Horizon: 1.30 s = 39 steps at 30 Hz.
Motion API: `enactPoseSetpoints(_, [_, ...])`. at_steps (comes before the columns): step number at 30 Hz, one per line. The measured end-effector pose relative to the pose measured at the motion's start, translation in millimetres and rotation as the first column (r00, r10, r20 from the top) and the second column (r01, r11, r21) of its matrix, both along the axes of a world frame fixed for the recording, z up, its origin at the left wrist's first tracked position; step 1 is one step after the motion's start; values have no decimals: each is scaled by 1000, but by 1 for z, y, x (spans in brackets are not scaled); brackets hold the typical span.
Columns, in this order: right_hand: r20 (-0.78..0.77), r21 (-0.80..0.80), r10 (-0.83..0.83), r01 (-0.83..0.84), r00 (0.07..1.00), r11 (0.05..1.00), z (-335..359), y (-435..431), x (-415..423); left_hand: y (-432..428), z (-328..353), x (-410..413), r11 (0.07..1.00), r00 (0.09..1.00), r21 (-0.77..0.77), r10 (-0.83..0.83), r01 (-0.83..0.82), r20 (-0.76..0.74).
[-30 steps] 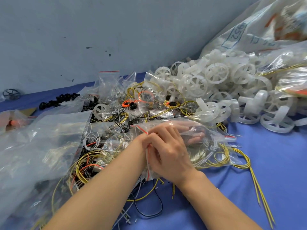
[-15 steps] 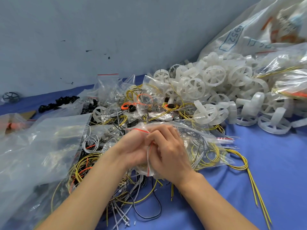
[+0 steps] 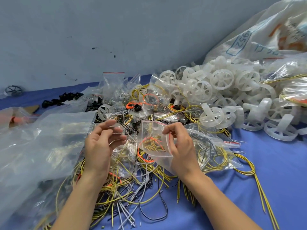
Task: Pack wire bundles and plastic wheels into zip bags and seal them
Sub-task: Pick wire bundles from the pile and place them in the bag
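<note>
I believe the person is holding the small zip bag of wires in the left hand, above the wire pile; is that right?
Not quite: the head view shows the right hand pinching the small zip bag of wires above the wire pile. The left hand is beside the bag, apart from it.

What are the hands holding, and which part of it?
The right hand pinches the small zip bag by its red-striped zip edge. The left hand holds nothing.
</note>
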State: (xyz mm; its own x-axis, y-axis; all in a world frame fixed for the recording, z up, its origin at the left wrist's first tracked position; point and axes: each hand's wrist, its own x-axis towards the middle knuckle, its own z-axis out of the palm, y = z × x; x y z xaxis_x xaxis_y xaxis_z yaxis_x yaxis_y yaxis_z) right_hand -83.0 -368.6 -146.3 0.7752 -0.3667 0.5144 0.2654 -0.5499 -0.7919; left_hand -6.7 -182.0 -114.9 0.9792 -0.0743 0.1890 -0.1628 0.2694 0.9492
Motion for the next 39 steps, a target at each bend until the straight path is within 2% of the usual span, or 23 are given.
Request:
enactPoseSetpoints(3, [24, 33, -12, 11, 1000, 999, -1, 0, 1, 3, -11, 0, 997, 1000, 74, 4, -4, -9])
enactPoseSetpoints(9, [37, 253, -132, 118, 991, 960, -5, -9, 3, -4, -25, 0, 965, 1000, 260, 13, -11, -6])
enactPoseSetpoints(12, [47, 281, -138, 119, 989, 952, -7, -11, 3, -5, -28, 1, 951, 1000, 310, 0, -2, 9])
enactPoseSetpoints(23, [56, 347, -129, 102, 990, 932, -5, -9, 3, -7, -28, 1, 941, 1000, 339, -22, 18, 7])
enactPoseSetpoints(28, [100, 489, -112, 49, 989, 871, -2, -9, 3, -6, -31, 1, 939, 999, 345, -28, 19, 21])
enactPoseSetpoints(32, [118, 525, -115, 36, 986, 850, -1, -10, 3, -5, -32, 0, 928, 999, 372, -44, 30, 28])
enactPoseSetpoints(34, [111, 508, -116, 44, 987, 860, -1, -10, 4, -6, -33, -3, 900, 997, 435, -48, 16, 61])
enactPoseSetpoints(36, [91, 459, -140, 83, 986, 884, -4, -11, 5, -9, -34, -7, 830, 978, 553, -53, -68, 200])
enactPoseSetpoints(39, [58, 350, -177, 146, 983, 925, -6, -9, 5, -17, -33, -9, 609, 888, 755, -173, -243, 426])
